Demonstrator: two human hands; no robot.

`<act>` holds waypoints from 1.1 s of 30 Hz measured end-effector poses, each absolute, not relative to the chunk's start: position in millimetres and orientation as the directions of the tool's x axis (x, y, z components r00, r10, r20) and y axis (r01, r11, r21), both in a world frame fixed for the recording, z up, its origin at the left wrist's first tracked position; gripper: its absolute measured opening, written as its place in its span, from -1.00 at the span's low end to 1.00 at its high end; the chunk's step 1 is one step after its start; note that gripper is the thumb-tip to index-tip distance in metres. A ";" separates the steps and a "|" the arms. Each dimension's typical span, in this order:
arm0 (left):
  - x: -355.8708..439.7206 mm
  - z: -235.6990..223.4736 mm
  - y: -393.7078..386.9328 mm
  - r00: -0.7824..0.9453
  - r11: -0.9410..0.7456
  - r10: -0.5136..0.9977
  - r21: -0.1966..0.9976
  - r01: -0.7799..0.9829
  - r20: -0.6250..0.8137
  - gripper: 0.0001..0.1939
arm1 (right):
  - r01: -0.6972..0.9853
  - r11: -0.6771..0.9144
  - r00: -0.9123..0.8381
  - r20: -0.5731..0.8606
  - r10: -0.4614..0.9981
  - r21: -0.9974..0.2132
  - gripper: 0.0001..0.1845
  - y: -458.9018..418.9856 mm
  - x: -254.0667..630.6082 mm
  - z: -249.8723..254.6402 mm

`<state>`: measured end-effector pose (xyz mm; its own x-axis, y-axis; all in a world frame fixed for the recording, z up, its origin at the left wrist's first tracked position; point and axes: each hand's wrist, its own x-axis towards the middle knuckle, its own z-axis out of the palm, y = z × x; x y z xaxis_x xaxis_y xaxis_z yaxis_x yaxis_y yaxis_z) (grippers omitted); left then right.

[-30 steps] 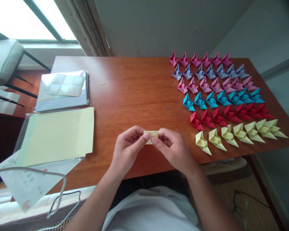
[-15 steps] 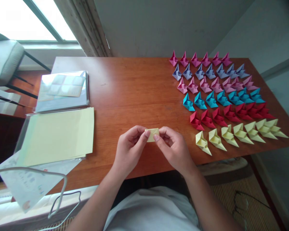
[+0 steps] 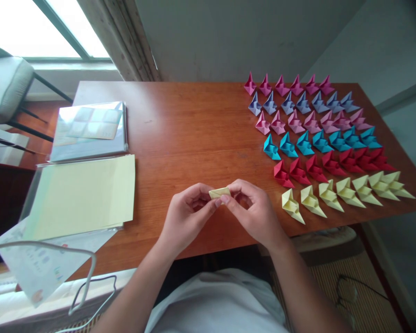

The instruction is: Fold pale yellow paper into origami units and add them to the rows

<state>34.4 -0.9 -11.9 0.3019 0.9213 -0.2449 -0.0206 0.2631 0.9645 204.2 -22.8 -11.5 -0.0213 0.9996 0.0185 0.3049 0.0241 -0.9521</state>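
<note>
A small folded piece of pale yellow paper (image 3: 219,192) is held up between my two hands above the front part of the table. My left hand (image 3: 189,210) pinches its left side, with the thumb along the lower edge. The right hand (image 3: 251,208) grips the other end, its thumb close beside the left thumb. Some of the curled fingers are hidden behind the hands. Closest to my right hand is a row of yellow origami boats (image 3: 312,201), which stands apart from it.
Rows of folded paper in red (image 3: 315,168), blue (image 3: 305,144), pink (image 3: 295,122), purple (image 3: 287,103) and magenta (image 3: 282,86) fill the right of the wooden table (image 3: 180,134). Yellow sheets (image 3: 83,194) and a plastic-wrapped pack (image 3: 90,145) lie left. A white cable (image 3: 92,266) hangs front left.
The folded yellow paper has tilted, so it looks narrower. My left thumb has slid right along its lower edge, nearer the right thumb.
</note>
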 end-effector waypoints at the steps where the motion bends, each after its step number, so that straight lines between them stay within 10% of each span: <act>1: 32.7 -11.8 -0.8 0.320 0.247 0.918 0.969 0.004 -0.235 -0.83 | 0.328 0.044 -0.029 0.036 0.999 -0.944 -0.86 -22.3 205.5 -11.1; 16: 29.4 -6.1 -0.2 0.381 0.292 0.879 0.955 0.040 -0.285 -0.84 | 0.185 -0.049 -0.054 -0.060 0.997 -0.981 -0.80 -19.9 208.4 -5.2; 23: 30.1 -5.0 -3.1 0.445 0.356 0.848 0.931 -0.079 -0.287 -0.86 | -0.174 -0.353 -0.224 -0.312 0.923 -0.919 -0.75 -15.3 212.3 -7.8; 33: 22.8 -10.4 0.6 0.425 -0.216 0.891 0.972 0.090 0.159 -0.89 | -0.324 -0.462 -0.291 -0.378 0.879 -0.825 -0.76 -15.7 205.5 -6.8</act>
